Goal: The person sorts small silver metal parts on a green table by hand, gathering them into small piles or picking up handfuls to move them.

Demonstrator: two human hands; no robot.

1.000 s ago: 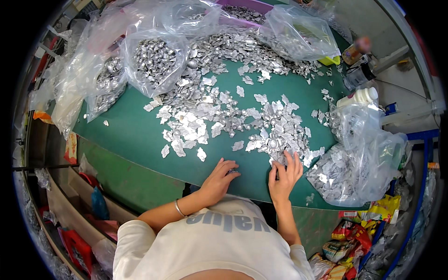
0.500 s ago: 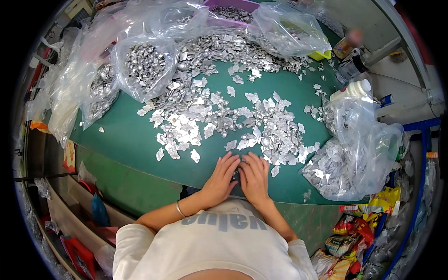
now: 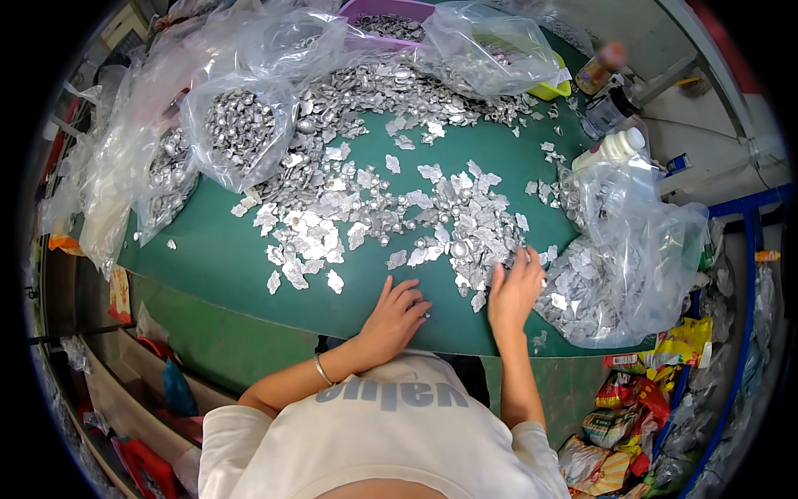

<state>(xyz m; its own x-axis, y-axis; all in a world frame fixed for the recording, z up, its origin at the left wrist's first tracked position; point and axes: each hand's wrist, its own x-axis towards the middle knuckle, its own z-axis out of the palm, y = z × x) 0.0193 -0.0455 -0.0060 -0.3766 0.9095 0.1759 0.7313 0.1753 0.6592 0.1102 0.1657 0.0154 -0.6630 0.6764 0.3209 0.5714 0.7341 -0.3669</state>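
Observation:
Flat silvery metal pieces with wavy outlines point(image 3: 314, 237) lie in loose piles on the green tabletop point(image 3: 216, 258), some with rounded domes. My left hand point(image 3: 392, 318) rests near the table's front edge, below the piles, its fingers loosely bent and apart. A tiny dark spot shows by one of its fingertips, too small to name. At the right edge of the right-hand pile point(image 3: 482, 224) is my right hand point(image 3: 515, 293), fingers stretched forward and apart, touching or just above the pieces there. Close beside it sits a clear plastic bag point(image 3: 611, 291) filled with similar pieces.
A long heap of metal pieces point(image 3: 391, 87) spans the back, before a purple bin point(image 3: 353, 10) and a yellow-green bin point(image 3: 550, 90). An open clear bag of pieces point(image 3: 239, 125) stands at left. A white bottle point(image 3: 615, 148) lies at right. Colourful packets point(image 3: 619, 416) are below the table.
My hands were together at the table's front edge and are now apart. The right hand has moved right and forward to the pile's edge; the left has stayed nearly in place.

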